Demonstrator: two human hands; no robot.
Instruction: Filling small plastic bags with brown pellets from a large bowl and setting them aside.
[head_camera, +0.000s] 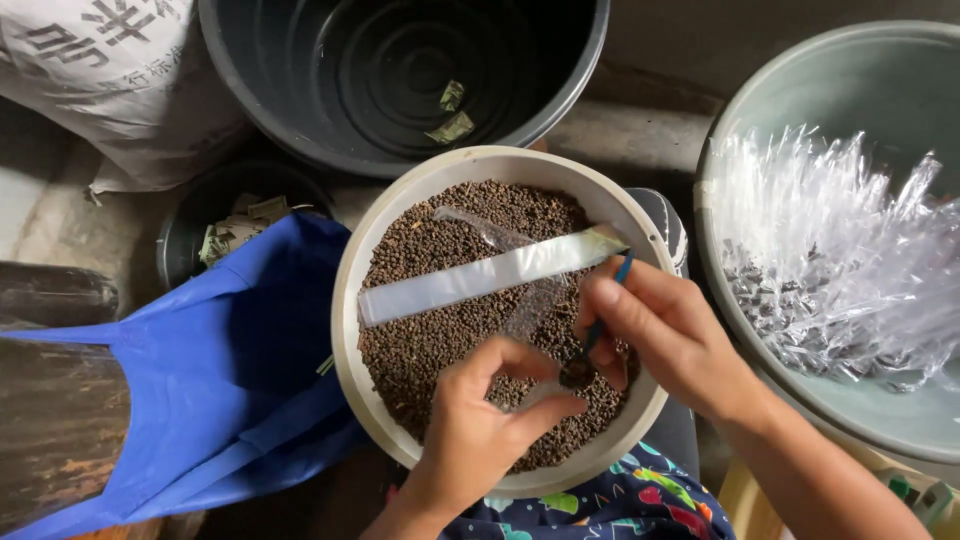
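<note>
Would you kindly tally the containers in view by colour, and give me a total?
Cream bowl of dark seeds: 1
Black tubs: 2, one large, one small
Pale green basin holding clear bags: 1
Total: 4

Both hands bare, no gloves, rings or watch. Left hand (480, 420), right hand (665, 335): forearms uncovered, no sleeves. Below bowl (345, 300): dark navy garment (610, 505), multicolour cartoon print.

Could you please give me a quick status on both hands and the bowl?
Left hand pinching clear sleeve. Right hand holding spoon at its mouth. Bowl full of dark seeds. Nothing blocking.
</note>
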